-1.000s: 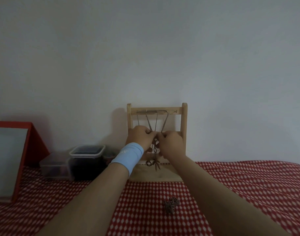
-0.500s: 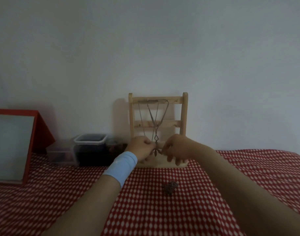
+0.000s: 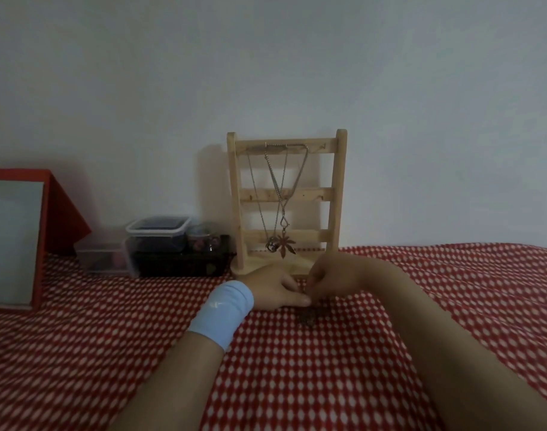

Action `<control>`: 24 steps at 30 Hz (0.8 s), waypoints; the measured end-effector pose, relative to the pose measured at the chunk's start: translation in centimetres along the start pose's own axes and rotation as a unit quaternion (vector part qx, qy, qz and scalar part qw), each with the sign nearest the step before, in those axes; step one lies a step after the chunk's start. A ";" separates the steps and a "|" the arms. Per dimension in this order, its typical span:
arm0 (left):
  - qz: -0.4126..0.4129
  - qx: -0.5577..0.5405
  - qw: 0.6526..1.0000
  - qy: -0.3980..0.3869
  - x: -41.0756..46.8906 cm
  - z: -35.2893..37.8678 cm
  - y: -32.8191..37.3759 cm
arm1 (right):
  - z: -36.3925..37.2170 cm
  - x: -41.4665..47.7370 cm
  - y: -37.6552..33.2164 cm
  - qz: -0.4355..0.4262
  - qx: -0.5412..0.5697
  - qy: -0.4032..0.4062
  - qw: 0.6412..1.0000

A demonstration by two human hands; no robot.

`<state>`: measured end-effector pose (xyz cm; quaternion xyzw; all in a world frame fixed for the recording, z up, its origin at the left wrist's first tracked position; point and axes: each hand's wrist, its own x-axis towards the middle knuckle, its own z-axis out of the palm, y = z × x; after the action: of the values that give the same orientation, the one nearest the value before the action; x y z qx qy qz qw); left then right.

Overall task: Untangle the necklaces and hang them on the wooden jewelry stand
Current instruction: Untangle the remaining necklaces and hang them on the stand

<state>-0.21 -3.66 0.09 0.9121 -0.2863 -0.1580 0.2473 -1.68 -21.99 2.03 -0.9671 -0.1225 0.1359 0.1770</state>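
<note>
The wooden jewelry stand (image 3: 340,197) stands against the wall. Several thin chains (image 3: 278,188) hang from its top bar, ending in a leaf pendant (image 3: 287,244) and a ring pendant (image 3: 270,246). A small dark clump of tangled necklace (image 3: 309,317) lies on the red checked cloth (image 3: 297,374) in front of the stand. My left hand (image 3: 273,289), with a light blue wristband, and my right hand (image 3: 333,275) are low on the cloth. Their fingertips meet just above the clump. Whether they pinch a chain is not visible.
Left of the stand sit clear plastic boxes (image 3: 157,234) and a dark tray (image 3: 182,262) holding a small jar (image 3: 204,239). A red-framed board (image 3: 15,241) leans at the far left. The white wall is right behind the stand.
Both hands have let go of the hanging chains and dropped from the stand's lower rungs to the cloth by the tangled clump. The pendants now hang free. The camera has tilted up.
</note>
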 end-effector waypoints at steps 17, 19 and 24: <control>0.022 -0.360 0.932 0.028 -1.8 -2.7 -1.4 | -0.3 -0.7 -0.9 -0.098 0.581 0.128 0.798; 0.010 -0.328 0.944 0.037 -1.9 -2.7 -1.7 | -0.5 -0.8 -1.0 -0.096 0.615 0.132 0.771; -0.034 -0.284 0.956 0.068 -1.8 -3.1 -2.6 | -0.7 -0.9 -0.5 -0.046 0.521 0.150 0.839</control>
<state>0.84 0.38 1.54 0.8220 -0.1807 -0.1784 0.5098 -2.40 -21.97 3.05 -0.7342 -0.0504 0.0246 0.6767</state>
